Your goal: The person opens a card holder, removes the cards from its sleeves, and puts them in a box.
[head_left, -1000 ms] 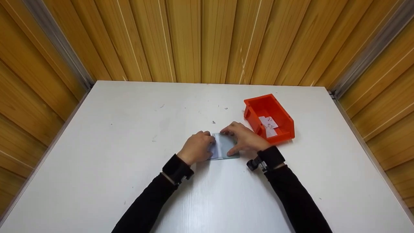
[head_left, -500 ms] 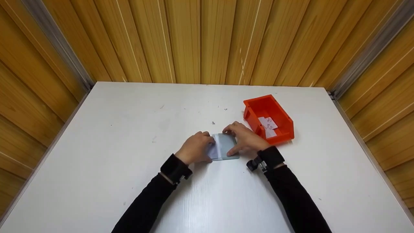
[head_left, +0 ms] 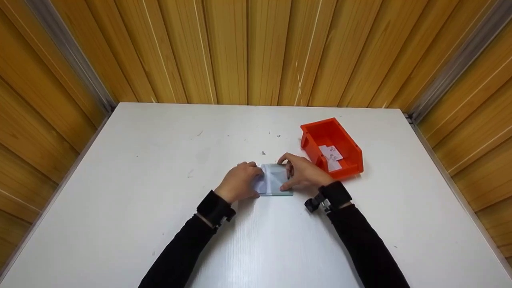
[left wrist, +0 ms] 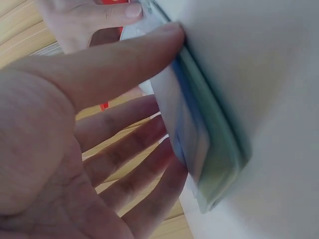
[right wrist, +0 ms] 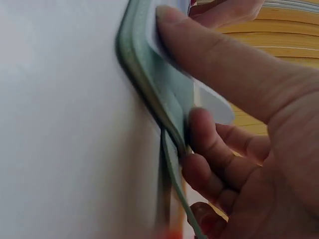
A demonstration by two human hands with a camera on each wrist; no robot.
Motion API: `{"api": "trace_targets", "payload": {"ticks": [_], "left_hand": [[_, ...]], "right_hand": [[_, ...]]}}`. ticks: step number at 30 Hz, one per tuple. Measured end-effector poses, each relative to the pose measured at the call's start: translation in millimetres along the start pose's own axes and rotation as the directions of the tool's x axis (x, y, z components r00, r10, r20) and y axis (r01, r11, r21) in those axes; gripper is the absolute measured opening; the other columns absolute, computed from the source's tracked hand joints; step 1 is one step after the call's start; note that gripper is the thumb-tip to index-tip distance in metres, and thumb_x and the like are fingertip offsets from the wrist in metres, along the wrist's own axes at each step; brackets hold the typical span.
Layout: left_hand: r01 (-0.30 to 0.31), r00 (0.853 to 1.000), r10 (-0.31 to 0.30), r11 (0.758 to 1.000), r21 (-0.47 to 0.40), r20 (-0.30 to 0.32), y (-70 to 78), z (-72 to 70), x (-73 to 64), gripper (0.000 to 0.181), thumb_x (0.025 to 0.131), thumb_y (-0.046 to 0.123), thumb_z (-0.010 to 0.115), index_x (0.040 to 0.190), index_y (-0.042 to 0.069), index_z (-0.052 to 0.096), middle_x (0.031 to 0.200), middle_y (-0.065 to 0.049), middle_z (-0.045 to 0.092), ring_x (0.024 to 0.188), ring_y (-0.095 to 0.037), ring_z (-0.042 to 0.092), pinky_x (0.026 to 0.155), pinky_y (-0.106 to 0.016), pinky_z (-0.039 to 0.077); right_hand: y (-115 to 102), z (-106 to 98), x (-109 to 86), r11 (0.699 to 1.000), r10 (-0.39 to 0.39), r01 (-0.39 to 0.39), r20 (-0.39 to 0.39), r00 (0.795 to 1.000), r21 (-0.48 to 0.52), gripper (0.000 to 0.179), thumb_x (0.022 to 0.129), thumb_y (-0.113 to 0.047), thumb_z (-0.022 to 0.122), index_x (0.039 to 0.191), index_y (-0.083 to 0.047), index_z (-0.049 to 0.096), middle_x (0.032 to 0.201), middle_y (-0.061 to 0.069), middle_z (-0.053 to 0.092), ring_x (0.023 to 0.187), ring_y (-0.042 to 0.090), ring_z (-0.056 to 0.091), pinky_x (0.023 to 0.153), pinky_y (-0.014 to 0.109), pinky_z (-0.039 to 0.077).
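Note:
A small green card holder (head_left: 276,182) with clear plastic sleeves lies opened out on the white table, a pale band running down its middle. My left hand (head_left: 239,182) holds its left half, thumb on the near edge and fingertips on the bluish sleeve. In the left wrist view, the rounded green cover (left wrist: 224,149) shows beneath loose sleeves. My right hand (head_left: 306,172) grips the right half, its thumb pressing a sleeve and its other fingers bent at the side edge. A thin green strip (right wrist: 174,174) sticks out from the cover in the right wrist view.
An orange-red open bin (head_left: 347,138) stands just beyond my right hand, with several small white printed cards (head_left: 332,153) inside. The white table (head_left: 160,160) ends at a wood-look wall (head_left: 228,52), and similar panels rise on both sides.
The card holder has shifted slightly left with both hands. My right fingers have bent more at its right edge, and my left hand has slid a little left.

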State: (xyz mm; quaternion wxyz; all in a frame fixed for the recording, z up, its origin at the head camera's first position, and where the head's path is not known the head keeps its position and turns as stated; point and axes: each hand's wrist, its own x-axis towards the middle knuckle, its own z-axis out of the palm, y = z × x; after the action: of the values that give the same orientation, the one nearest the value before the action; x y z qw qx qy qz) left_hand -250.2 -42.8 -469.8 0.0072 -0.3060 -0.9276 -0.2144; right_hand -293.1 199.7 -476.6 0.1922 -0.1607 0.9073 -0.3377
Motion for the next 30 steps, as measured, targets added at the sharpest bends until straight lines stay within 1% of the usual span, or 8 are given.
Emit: {"api": "trace_targets", "payload": {"ticks": [5,9,13,15,17,22,25,30], "left_hand": [[0.051,0.999,-0.051,0.998,-0.024,0.000,-3.2,-1.8,1.2,0.056,0.064,0.004,0.095,0.115,0.000,0.073,0.111,-0.016,0.071,0.101,-0.034,0.066,0.092,-0.048,0.057],[0.041,0.999,-0.042,0.996,-0.080,-0.002,-6.9,-12.0,0.6,0.057,0.073,0.013,0.093,0.123,-0.001,0.069,0.118,-0.019,0.069,0.107,-0.037,0.065,0.096,-0.050,0.055],[0.076,0.989,-0.094,0.985,-0.153,-0.116,-11.5,-27.9,0.2,0.039,0.095,0.015,0.074,0.130,-0.001,0.066,0.123,-0.019,0.068,0.114,-0.036,0.064,0.099,-0.050,0.053],[0.093,0.976,-0.125,0.979,-0.180,-0.178,-12.7,-32.9,0.6,0.033,0.099,0.012,0.068,0.130,0.000,0.066,0.124,-0.018,0.067,0.117,-0.035,0.064,0.100,-0.050,0.053],[0.105,0.972,-0.139,0.978,-0.178,-0.190,-13.4,-33.2,1.1,0.031,0.099,0.011,0.068,0.129,0.001,0.067,0.124,-0.018,0.067,0.118,-0.035,0.063,0.100,-0.050,0.053],[0.069,0.997,-0.071,0.995,-0.067,-0.030,-13.2,-23.5,0.2,0.037,0.089,0.012,0.080,0.124,0.003,0.072,0.124,-0.017,0.070,0.116,-0.037,0.064,0.101,-0.051,0.053],[0.060,0.997,-0.059,0.998,-0.002,0.054,-13.4,-19.9,-1.2,0.039,0.084,0.011,0.085,0.121,0.004,0.075,0.122,-0.017,0.071,0.113,-0.038,0.066,0.101,-0.051,0.053],[0.077,0.992,-0.079,0.997,0.029,0.099,-15.4,-22.7,-5.8,0.040,0.079,0.007,0.088,0.118,0.007,0.077,0.118,-0.016,0.072,0.110,-0.038,0.067,0.100,-0.051,0.053]], "right_hand": [[2.9,-5.9,-1.8,0.989,-0.065,0.066,-0.014,0.998,0.135,0.087,0.085,-0.023,0.087,0.157,-0.015,0.039,0.095,0.005,0.071,0.089,0.022,0.064,0.092,0.033,0.056],[0.5,-8.3,-4.0,0.952,-0.169,0.163,0.000,0.986,0.260,0.087,0.095,-0.030,0.077,0.165,-0.019,0.025,0.115,0.006,0.075,0.108,0.023,0.067,0.100,0.040,0.055],[-9.2,-5.3,-6.1,0.921,-0.259,0.213,0.105,0.960,0.326,0.086,0.100,-0.034,0.069,0.166,-0.035,0.015,0.142,0.002,0.066,0.132,0.025,0.061,0.115,0.053,0.044],[-12.2,-3.2,-6.4,0.920,-0.292,0.229,0.167,0.942,0.319,0.083,0.101,-0.032,0.068,0.166,-0.038,0.016,0.147,0.000,0.062,0.138,0.025,0.057,0.120,0.055,0.038],[-12.8,-1.3,-6.7,0.923,-0.312,0.243,0.214,0.925,0.297,0.080,0.102,-0.028,0.067,0.166,-0.035,0.020,0.150,-0.001,0.059,0.142,0.024,0.053,0.122,0.055,0.034],[-7.2,-1.0,-10.1,0.938,-0.311,0.257,0.242,0.919,0.232,0.072,0.101,-0.017,0.067,0.164,-0.024,0.032,0.153,0.001,0.057,0.145,0.026,0.049,0.122,0.053,0.035],[-3.5,-4.0,-11.7,0.953,-0.270,0.232,0.198,0.942,0.197,0.070,0.098,-0.015,0.071,0.160,-0.024,0.040,0.152,0.002,0.057,0.144,0.027,0.050,0.121,0.054,0.036],[-2.2,-9.2,-10.5,0.975,-0.209,0.195,0.144,0.967,0.108,0.068,0.093,-0.014,0.077,0.155,-0.019,0.049,0.149,0.005,0.060,0.139,0.029,0.054,0.117,0.052,0.042]]}}
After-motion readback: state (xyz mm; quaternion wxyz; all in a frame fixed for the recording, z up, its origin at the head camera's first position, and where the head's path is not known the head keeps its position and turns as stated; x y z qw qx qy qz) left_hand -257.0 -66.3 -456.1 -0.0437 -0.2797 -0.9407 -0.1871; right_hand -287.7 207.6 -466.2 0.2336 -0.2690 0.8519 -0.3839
